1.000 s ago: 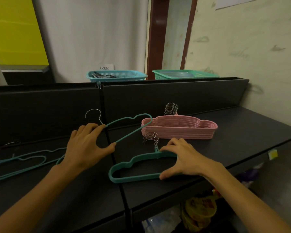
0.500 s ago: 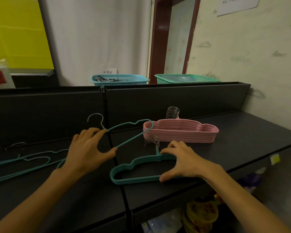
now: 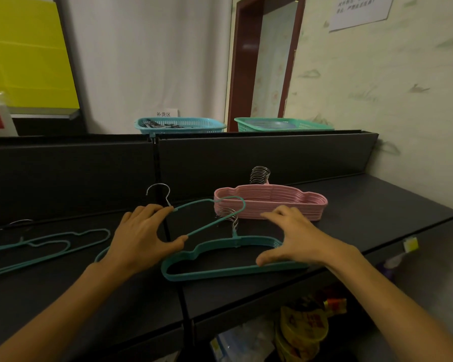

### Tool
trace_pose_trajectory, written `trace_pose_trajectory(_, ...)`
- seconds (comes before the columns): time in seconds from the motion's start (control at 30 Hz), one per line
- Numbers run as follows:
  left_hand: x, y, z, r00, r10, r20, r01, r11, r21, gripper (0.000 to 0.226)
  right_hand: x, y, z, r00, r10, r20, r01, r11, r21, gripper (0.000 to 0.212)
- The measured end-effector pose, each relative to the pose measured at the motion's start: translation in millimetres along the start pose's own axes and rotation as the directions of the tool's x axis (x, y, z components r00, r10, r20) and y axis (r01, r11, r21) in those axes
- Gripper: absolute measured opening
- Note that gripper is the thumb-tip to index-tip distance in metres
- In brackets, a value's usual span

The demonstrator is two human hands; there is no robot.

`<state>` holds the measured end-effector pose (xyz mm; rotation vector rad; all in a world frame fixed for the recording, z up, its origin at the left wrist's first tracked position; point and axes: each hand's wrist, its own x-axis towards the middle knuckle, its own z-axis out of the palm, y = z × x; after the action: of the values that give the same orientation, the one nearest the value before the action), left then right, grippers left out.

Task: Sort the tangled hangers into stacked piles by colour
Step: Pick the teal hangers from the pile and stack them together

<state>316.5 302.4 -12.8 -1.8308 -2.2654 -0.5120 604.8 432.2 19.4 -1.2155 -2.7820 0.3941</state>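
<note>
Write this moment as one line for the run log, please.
left hand: holds teal hanger | right hand: steadies teal pile | pink pile: stacked

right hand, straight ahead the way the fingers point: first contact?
Probably the pink hanger stack. The right hand rests on the teal hanger stack, fingers aimed forward and slightly left at the pink pile's front edge. Depth between them is unclear; the teal stack's hooks sit just left.

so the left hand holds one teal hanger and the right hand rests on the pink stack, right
Not quite. The head view shows the right hand resting on the teal stack at the shelf's front; the pink stack lies untouched behind it. The left hand does hold one teal hanger.
</note>
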Motion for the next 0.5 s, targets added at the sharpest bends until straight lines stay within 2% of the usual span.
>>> trace_pose_trajectory(0.27, -8, 48, 14, 0.976, 0.199, 0.091, -0.191, 0.978, -0.089, 0.1, -35, 29, -22, 0.983, 0.022, -0.183, -0.007, 0.996, 0.086, 0.117)
trace_pose_trajectory(0.5, -10, 84, 24, 0.937, 0.308, 0.166, -0.29, 0.949, -0.122, 0.105, -44, 34, -8, 0.995, 0.007, -0.098, 0.0, 0.997, 0.072, 0.107)
